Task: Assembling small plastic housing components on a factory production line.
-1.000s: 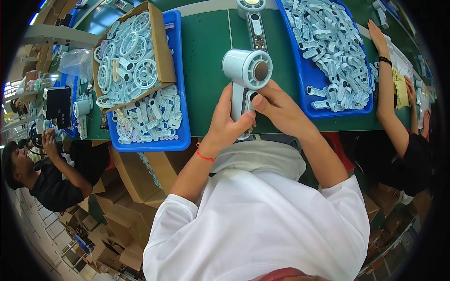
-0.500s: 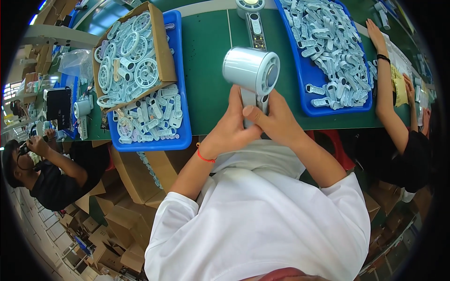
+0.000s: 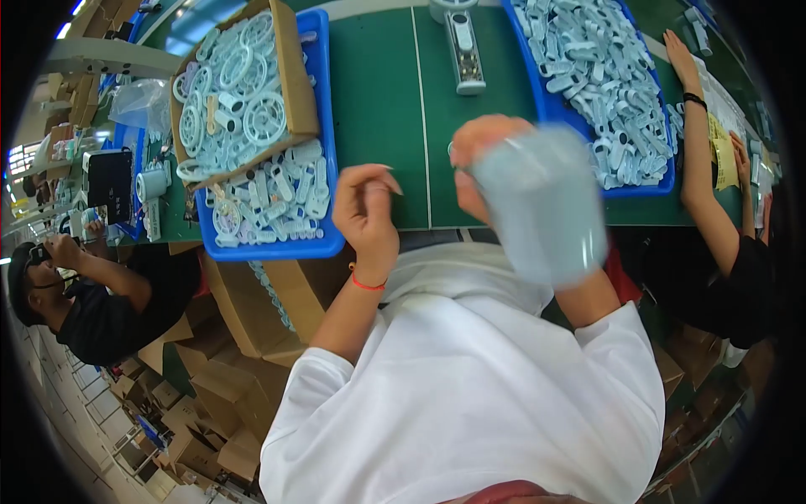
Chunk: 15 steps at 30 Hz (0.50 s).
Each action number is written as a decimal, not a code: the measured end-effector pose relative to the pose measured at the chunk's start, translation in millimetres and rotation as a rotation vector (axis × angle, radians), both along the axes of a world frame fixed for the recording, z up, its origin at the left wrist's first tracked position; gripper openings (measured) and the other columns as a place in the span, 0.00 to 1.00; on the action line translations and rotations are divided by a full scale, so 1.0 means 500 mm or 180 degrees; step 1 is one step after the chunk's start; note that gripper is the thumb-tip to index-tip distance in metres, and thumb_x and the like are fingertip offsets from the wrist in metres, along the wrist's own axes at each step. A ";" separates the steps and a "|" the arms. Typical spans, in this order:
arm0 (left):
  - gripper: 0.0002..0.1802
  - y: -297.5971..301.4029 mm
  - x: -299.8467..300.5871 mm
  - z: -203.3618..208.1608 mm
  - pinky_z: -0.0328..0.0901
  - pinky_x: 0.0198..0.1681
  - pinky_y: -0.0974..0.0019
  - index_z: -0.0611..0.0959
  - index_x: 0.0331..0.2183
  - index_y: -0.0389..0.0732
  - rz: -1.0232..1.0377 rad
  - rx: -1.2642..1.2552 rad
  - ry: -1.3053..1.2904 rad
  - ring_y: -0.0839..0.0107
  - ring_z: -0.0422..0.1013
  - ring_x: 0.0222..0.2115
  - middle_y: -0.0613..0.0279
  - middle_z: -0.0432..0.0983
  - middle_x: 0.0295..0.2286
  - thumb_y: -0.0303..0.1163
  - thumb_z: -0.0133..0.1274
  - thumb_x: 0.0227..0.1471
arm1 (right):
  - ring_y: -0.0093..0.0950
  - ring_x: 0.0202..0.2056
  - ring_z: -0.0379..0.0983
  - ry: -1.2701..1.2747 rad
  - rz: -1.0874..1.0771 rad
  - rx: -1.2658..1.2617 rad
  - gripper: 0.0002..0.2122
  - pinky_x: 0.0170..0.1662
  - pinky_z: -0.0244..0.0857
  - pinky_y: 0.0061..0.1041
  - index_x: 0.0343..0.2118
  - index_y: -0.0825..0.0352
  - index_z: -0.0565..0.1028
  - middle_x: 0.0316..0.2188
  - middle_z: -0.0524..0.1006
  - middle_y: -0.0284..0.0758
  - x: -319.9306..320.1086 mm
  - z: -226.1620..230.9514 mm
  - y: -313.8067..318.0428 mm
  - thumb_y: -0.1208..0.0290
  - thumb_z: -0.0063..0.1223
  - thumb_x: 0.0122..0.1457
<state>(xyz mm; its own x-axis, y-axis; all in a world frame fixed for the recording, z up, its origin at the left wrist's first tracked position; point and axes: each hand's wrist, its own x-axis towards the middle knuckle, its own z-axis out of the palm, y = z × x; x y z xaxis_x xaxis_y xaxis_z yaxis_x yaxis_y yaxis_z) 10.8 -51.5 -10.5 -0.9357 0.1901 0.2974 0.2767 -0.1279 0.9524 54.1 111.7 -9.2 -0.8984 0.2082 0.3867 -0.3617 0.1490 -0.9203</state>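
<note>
A pale blue handheld fan (image 3: 546, 206) with a wide cylindrical head is in my right hand (image 3: 483, 160), over the front edge of the table. Motion smears the fan, and its handle is mostly hidden by the head and my fingers. My left hand (image 3: 367, 210) is raised beside the left blue tray, with its fingers curled in and nothing visible in them. A second handheld fan (image 3: 465, 50) lies farther back on the green table, its handle uncovered and inner parts showing.
At left, a blue tray (image 3: 336, 239) of pale blue parts carries a cardboard box (image 3: 300, 76) of ring-shaped grilles. Another blue tray (image 3: 550, 118) at right is heaped with small handle covers. Co-workers sit on both sides; one's arm (image 3: 697, 160) rests beyond the right tray. Cartons (image 3: 231, 391) stand below.
My left hand has let go of the fan and moved left. My right hand has swung the fan to the right and toward me, and its head has turned.
</note>
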 end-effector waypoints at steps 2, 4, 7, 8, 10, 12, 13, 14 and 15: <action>0.05 -0.007 0.018 0.007 0.60 0.31 0.69 0.72 0.31 0.38 0.0844 0.0066 0.1102 0.73 0.60 0.27 0.62 0.64 0.28 0.28 0.43 0.50 | 0.35 0.37 0.71 -0.0072 -0.0145 0.0827 0.16 0.40 0.66 0.34 0.42 0.63 0.73 0.37 0.73 0.36 0.027 -0.026 -0.006 0.77 0.53 0.48; 0.06 -0.011 0.018 0.045 0.60 0.33 0.63 0.73 0.30 0.41 0.1067 -0.0410 0.2675 0.68 0.60 0.30 0.61 0.62 0.28 0.32 0.45 0.50 | 0.28 0.37 0.72 -0.0451 -0.0404 0.1213 0.21 0.39 0.64 0.28 0.40 0.68 0.69 0.34 0.74 0.35 0.006 0.020 -0.026 0.81 0.59 0.38; 0.22 -0.004 0.011 0.130 0.59 0.40 0.54 0.79 0.37 0.44 -0.0059 -0.2649 0.3077 0.61 0.63 0.37 0.63 0.69 0.35 0.50 0.54 0.45 | 0.34 0.40 0.68 -0.0762 -0.0272 0.2383 0.32 0.44 0.59 0.31 0.51 0.64 0.63 0.36 0.70 0.35 0.014 0.042 -0.031 0.76 0.61 0.39; 0.30 0.006 0.004 0.124 0.57 0.44 0.51 0.78 0.42 0.44 -0.0317 -0.3201 0.2813 0.59 0.63 0.41 0.65 0.70 0.38 0.50 0.59 0.36 | 0.33 0.41 0.67 -0.1014 -0.0116 0.2775 0.32 0.45 0.58 0.30 0.51 0.64 0.64 0.38 0.70 0.35 0.016 0.055 -0.029 0.76 0.62 0.37; 0.32 -0.006 -0.007 0.089 0.55 0.47 0.47 0.77 0.42 0.43 -0.0955 -0.3223 0.1666 0.58 0.63 0.42 0.63 0.70 0.38 0.44 0.63 0.31 | 0.33 0.43 0.66 -0.1260 0.0086 0.3124 0.32 0.47 0.57 0.30 0.50 0.64 0.65 0.39 0.69 0.35 0.024 0.069 -0.026 0.76 0.62 0.36; 0.34 -0.007 -0.002 0.090 0.54 0.47 0.47 0.76 0.42 0.40 -0.0893 -0.3186 0.1717 0.57 0.63 0.42 0.62 0.70 0.38 0.39 0.65 0.28 | 0.34 0.46 0.63 -0.0648 -0.0457 0.3309 0.31 0.49 0.55 0.32 0.49 0.63 0.67 0.42 0.69 0.35 0.040 0.066 0.004 0.75 0.62 0.36; 0.33 -0.003 -0.002 0.098 0.55 0.47 0.48 0.75 0.42 0.39 -0.0766 -0.3426 0.1983 0.58 0.63 0.41 0.62 0.70 0.38 0.39 0.65 0.29 | 0.36 0.48 0.62 -0.0754 -0.0165 0.2900 0.29 0.51 0.54 0.35 0.47 0.64 0.68 0.44 0.68 0.36 0.044 0.064 0.020 0.75 0.62 0.36; 0.32 -0.001 -0.002 0.102 0.56 0.46 0.50 0.75 0.42 0.38 -0.0629 -0.3662 0.2252 0.59 0.63 0.41 0.62 0.70 0.37 0.38 0.64 0.31 | 0.36 0.48 0.62 -0.0775 -0.0167 0.2896 0.29 0.51 0.54 0.35 0.47 0.64 0.68 0.44 0.68 0.36 0.049 0.054 0.020 0.75 0.62 0.36; 0.32 0.002 -0.002 0.100 0.56 0.46 0.50 0.75 0.42 0.38 -0.0643 -0.3649 0.2254 0.59 0.63 0.41 0.62 0.70 0.37 0.38 0.64 0.31 | 0.36 0.48 0.62 -0.0692 -0.0077 0.2618 0.28 0.50 0.54 0.35 0.47 0.64 0.69 0.44 0.69 0.36 0.053 0.038 0.019 0.76 0.62 0.36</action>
<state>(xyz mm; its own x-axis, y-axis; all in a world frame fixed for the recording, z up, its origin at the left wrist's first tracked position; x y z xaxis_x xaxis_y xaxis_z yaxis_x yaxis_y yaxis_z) 10.0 -50.7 39.5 -0.5765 0.7670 0.2817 0.8170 0.5357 0.2134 80.7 121.4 9.6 -0.9691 -0.0434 0.2429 -0.1775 0.8062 -0.5643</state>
